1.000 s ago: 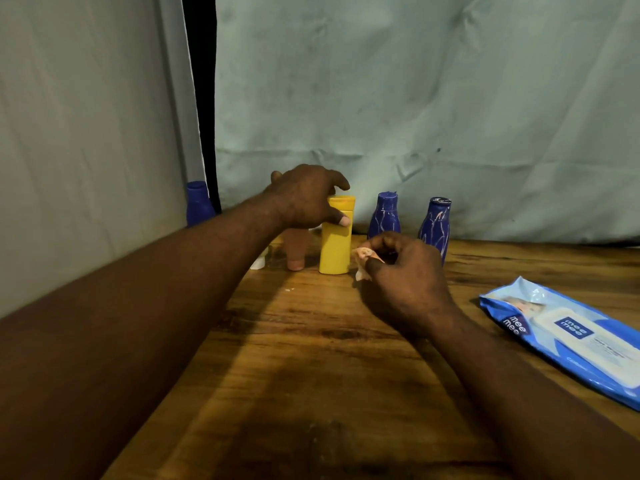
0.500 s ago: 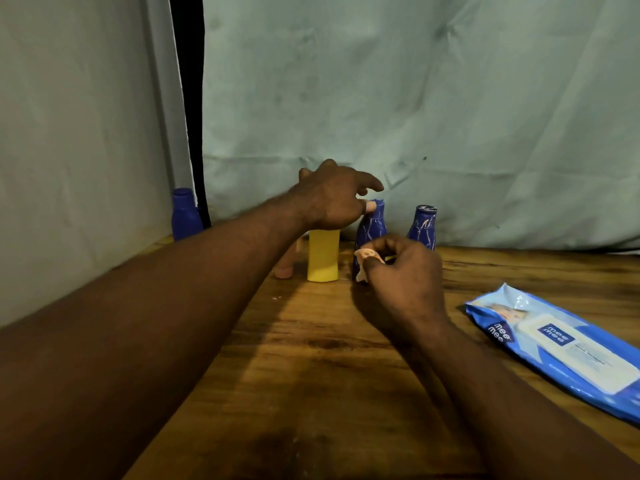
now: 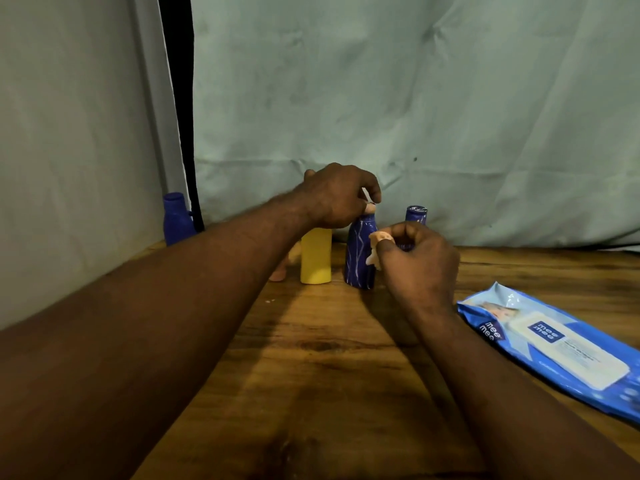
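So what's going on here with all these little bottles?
A person is working at a wooden table. The left hand grips the top of a blue streaked bottle, while the right hand pinches a small crumpled wipe beside it, seemingly ready to clean it. A yellow bottle stands alongside; a pack of wipes lies to the right.

A dark blue bottle [image 3: 360,258] with pale wavy streaks stood upright on the wooden worktop [image 3: 329,358], just right of a yellow bottle [image 3: 316,256]. Our left hand [image 3: 337,197] gripped its top from above. Our right hand [image 3: 419,261] pinched a small crumpled peach wipe [image 3: 375,237] at the bottle's right side, too close for us to tell whether they touched.
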